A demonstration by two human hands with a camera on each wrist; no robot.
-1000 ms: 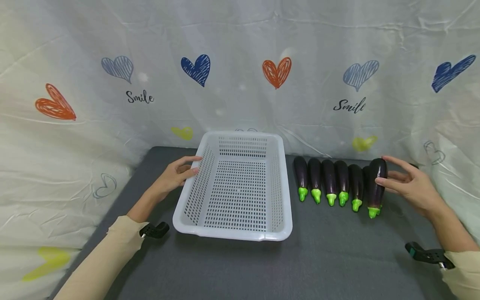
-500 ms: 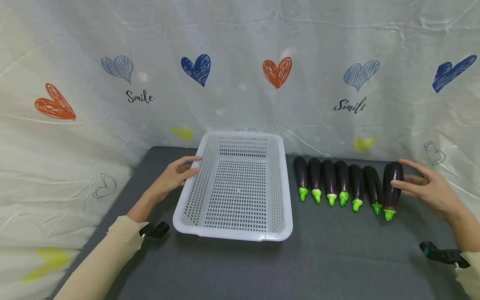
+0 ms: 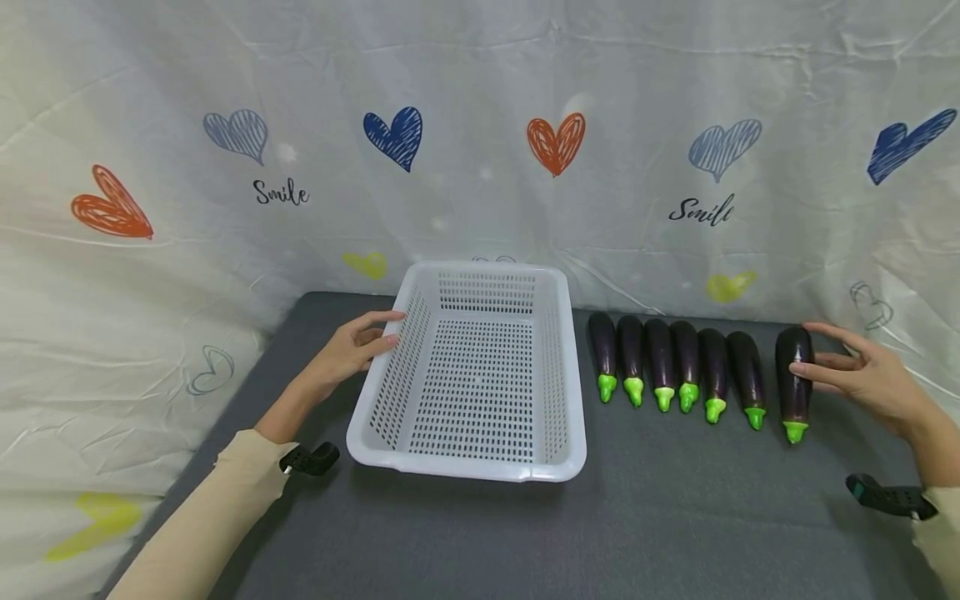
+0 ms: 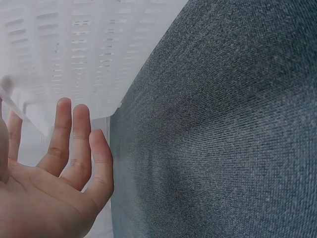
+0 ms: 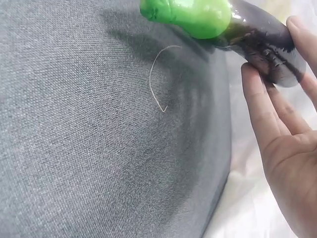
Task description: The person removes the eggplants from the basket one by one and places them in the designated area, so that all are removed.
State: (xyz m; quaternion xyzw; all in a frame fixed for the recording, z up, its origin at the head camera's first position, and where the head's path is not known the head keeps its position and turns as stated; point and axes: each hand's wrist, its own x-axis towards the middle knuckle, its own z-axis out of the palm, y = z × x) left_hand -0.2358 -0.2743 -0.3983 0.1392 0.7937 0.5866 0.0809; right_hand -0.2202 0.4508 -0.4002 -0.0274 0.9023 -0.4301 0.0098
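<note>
At the right end of the row, my right hand (image 3: 877,379) holds a dark purple eggplant (image 3: 793,367) between thumb and fingers, its green stem end pointing toward me. In the right wrist view the fingers lie along the side of this eggplant (image 5: 260,37); whether it touches the table is hard to tell. To its left several more eggplants (image 3: 715,362) lie side by side, stems toward me. My left hand (image 3: 356,343) grips the left rim of a white perforated plastic basket (image 3: 465,471). In the left wrist view, several fingers (image 4: 62,129) stretch beneath the rim, outside the basket wall.
A dark grey cloth (image 3: 637,517) covers the table. Behind and at the left hangs a pale curtain (image 3: 480,192) printed with hearts and "Smile". A thin pale thread (image 5: 151,79) lies on the cloth under the held eggplant. Black bands sit on both wrists.
My right hand has carried its eggplant rightward, away from overlapping the row, uncovering the eggplant beside it and leaving a gap. The left hand and basket have stayed put.
</note>
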